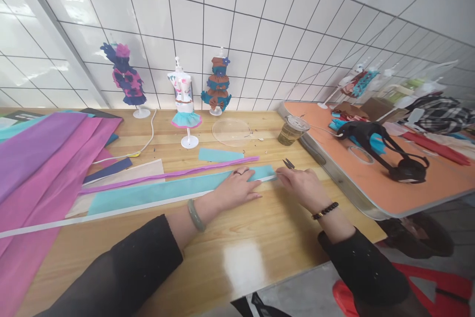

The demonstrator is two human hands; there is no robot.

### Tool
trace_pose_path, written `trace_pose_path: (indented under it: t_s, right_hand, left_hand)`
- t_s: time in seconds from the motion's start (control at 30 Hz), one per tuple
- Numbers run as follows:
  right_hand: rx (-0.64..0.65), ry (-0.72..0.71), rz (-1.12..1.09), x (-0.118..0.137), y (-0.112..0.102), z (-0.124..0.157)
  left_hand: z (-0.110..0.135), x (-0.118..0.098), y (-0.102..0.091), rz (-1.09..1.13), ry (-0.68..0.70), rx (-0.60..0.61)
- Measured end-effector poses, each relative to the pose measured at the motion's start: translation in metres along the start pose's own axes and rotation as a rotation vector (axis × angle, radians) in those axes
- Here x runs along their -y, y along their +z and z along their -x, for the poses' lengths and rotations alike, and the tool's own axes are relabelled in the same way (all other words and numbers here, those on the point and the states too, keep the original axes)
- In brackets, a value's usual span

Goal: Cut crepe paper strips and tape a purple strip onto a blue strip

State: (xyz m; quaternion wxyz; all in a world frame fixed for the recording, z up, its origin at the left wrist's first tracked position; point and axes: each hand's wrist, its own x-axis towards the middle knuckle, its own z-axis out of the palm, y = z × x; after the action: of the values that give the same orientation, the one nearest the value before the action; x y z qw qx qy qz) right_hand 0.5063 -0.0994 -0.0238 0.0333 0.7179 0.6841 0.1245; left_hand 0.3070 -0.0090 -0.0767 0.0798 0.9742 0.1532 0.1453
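A long light-blue paper strip (pixel 156 194) lies across the wooden table (pixel 230 243), with a thin white strip along its near edge. My left hand (pixel 235 189) rests flat on the strip's right end, fingers stretched out. My right hand (pixel 302 186) is closed at the strip's very tip, pinching its end. Small dark scissors (pixel 288 163) lie just beyond its fingers. A narrow purple strip (pixel 174 174) runs parallel behind the blue one.
Pink and purple paper sheets (pixel 40 158) cover the table's left. Three small dressed mannequins (pixel 184 99) stand by the tiled wall, with a clear round lid (pixel 232 132) and a plastic cup (pixel 292 130) nearby. An orange-topped table (pixel 438 178) at right holds clutter.
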Motion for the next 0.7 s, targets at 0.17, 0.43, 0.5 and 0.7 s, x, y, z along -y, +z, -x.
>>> trace_pose_path:
  t_s: [0.17,0.43,0.5,0.7]
  right_hand:
    - [0.108,0.0,-0.022,0.0,-0.002,-0.004]
    - [0.2,0.03,0.006,-0.006,0.004,-0.006]
    - [0.184,0.008,-0.019,-0.008,0.004,-0.008]
    - [0.226,0.044,-0.019,-0.009,0.004,-0.012]
  left_hand:
    - [-0.004,0.001,0.0,0.045,-0.01,0.018]
    - [-0.01,-0.002,0.001,-0.026,0.023,0.008]
    - [-0.01,-0.002,0.002,-0.036,0.022,0.002]
    - [-0.011,-0.001,0.006,-0.035,0.018,-0.004]
